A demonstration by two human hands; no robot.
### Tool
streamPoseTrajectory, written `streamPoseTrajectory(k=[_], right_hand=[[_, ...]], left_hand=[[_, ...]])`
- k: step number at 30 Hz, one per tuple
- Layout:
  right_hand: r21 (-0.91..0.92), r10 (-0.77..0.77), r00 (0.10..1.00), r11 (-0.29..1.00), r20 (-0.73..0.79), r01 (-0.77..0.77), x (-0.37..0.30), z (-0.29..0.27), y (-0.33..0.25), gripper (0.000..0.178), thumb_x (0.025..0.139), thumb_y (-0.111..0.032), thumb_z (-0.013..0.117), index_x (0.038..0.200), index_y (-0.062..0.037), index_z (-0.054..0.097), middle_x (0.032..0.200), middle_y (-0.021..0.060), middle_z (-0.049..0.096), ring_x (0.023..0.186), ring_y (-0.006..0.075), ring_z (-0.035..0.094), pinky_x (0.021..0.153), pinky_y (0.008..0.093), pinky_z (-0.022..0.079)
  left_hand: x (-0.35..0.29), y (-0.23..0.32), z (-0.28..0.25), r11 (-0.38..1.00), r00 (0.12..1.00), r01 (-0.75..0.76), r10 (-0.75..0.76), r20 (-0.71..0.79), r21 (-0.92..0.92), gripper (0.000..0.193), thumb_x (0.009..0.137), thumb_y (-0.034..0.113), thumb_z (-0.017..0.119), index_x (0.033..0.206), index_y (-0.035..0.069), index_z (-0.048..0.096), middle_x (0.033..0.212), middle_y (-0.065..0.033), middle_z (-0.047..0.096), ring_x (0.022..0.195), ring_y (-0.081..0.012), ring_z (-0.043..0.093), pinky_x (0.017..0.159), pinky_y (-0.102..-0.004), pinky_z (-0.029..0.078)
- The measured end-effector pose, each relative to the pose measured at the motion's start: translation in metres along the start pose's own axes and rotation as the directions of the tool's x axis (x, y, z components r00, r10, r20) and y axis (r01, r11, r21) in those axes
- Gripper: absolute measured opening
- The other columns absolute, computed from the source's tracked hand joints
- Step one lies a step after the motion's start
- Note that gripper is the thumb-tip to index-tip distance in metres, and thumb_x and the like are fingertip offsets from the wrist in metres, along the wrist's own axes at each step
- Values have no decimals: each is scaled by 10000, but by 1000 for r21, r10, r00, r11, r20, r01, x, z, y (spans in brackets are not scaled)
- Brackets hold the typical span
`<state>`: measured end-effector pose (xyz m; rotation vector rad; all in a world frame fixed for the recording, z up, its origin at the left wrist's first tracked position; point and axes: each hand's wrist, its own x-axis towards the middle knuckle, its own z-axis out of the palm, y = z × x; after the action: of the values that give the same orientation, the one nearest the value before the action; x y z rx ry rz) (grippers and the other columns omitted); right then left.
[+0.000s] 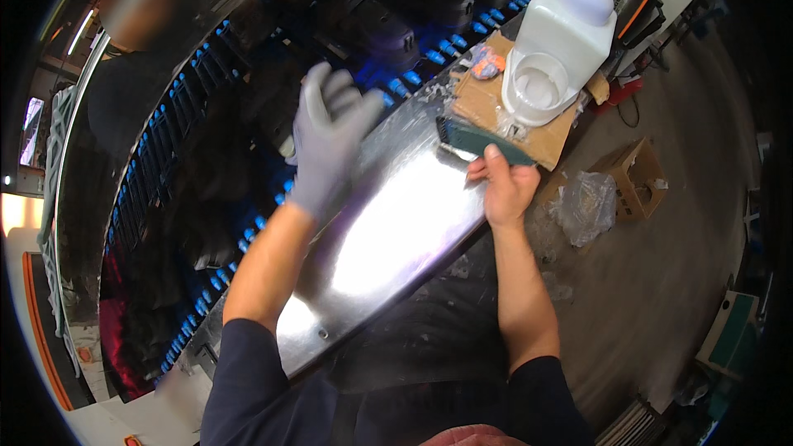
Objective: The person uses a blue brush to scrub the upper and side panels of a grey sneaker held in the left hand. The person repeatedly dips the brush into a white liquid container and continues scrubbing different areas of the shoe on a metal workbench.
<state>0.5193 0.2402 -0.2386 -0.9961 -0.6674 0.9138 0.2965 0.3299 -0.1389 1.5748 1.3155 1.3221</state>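
My left hand [327,136], in a pale grey glove, is raised over the row of blue fittings [405,83] beyond the metal table. Its fingers are apart and somewhat blurred, with nothing visible in them. Bare, my right hand [510,190] grips a long, flat, dark green tool [487,142] with a blackish end pointing left; its exact kind I cannot make out. That tool is held over the shiny metal table [396,215], beside a piece of cardboard [549,144]. A large white plastic bottle [566,29] with a cut-out, cup-like opening low on its side rests on the cardboard.
An orange and purplish lump [487,62] sits by the bottle. Behind the bottle is a dark flask [634,4]. On the floor to the right lie an open cardboard box [640,186] and a clear plastic bag [586,206]. Another person [136,74] is across the curved machine.
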Motion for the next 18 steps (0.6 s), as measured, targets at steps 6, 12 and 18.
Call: streamPoseTrajectory(k=[6, 12, 18], right_hand=[[-22, 2, 993, 1000, 115, 1, -3, 9, -10, 219, 1011, -85, 706, 1138, 94, 699, 864, 133, 742, 731, 174, 709, 644, 300, 586], [-81, -189, 972, 976, 142, 202, -2, 7, -7, 253, 1002, -7, 707, 1222, 117, 684, 1108, 153, 692, 839, 177, 733, 680, 279, 629], [-43, -230, 963, 970, 139, 238, 1, 12, -2, 326, 1002, 60, 669, 1327, 66, 681, 1124, 133, 679, 881, 189, 749, 683, 278, 639]], left_hand=[[160, -46, 56, 998, 991, -33, 26, -132, -51, 482, 869, 194, 823, 1281, -25, 705, 1255, -180, 738, 1230, -273, 661, 1074, -359, 504], [185, -67, 108, 988, 973, -135, 147, -178, 76, 395, 899, 204, 780, 1240, 12, 724, 1231, -159, 742, 1178, -274, 677, 1040, -369, 523], [167, -75, 45, 864, 915, 393, -403, 38, -316, 315, 929, 213, 737, 1198, 50, 743, 1207, -138, 745, 1127, -275, 693, 1006, -379, 542]])
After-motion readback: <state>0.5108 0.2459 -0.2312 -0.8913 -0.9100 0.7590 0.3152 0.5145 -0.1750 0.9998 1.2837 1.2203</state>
